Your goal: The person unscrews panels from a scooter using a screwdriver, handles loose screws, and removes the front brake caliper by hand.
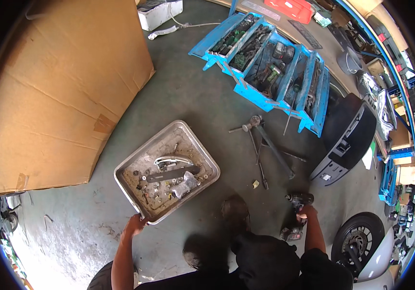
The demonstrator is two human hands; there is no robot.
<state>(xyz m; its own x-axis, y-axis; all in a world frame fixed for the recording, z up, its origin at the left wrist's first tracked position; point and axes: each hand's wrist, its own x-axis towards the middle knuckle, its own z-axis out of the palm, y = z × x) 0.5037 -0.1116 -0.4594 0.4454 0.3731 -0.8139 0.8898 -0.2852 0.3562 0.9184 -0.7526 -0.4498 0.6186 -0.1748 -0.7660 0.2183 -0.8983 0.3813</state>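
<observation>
My left hand [135,224] grips the near corner of a shallow metal tray [200,144], fingers wrapped over its rim. In the tray lie a long dark bar-shaped part [172,175], a curved light part [173,160], a crumpled clear plastic bag [186,185] and several small bolts and nuts. Over on the right, my right hand [307,211] is closed round the handle of a cordless drill [300,198], whose battery end points toward me. Whether the tray rests fully on the floor, I cannot tell.
A blue cantilever toolbox [265,99] full of tools stands open ahead. A hammer [253,122] and long-handled tools lie right of the tray. A large cardboard box [62,96] fills the left. At right are a black case-like part [345,140] and a wheel [357,237].
</observation>
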